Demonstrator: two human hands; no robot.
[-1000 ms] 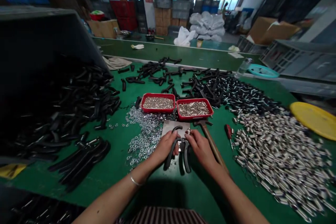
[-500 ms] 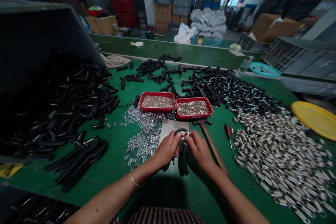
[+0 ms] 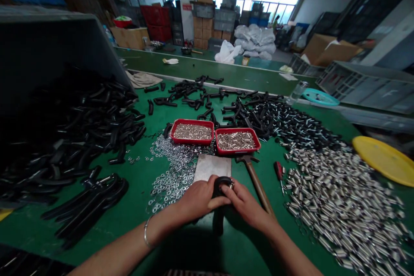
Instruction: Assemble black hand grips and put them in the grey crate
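My left hand is closed around a black plastic clamp piece, its curved end up and an arm hanging down towards me. Against that curved end, my right hand pinches a small shiny metal part that looks like a spring, partly hidden by the fingers. Just beyond the hands lies a flat metal plate. A hammer with a wooden handle rests beside my right hand. Loose nuts are spread to the left of the plate.
Two red trays of small metal pieces stand behind the plate. Metal springs are heaped on the right, near a red screwdriver and a yellow lid. Black parts spill from a grey bin at left.
Both hands have come nearer to me, off the metal plate. The clamp piece has turned, its curved end now facing up more. The head view has tilted up slightly.
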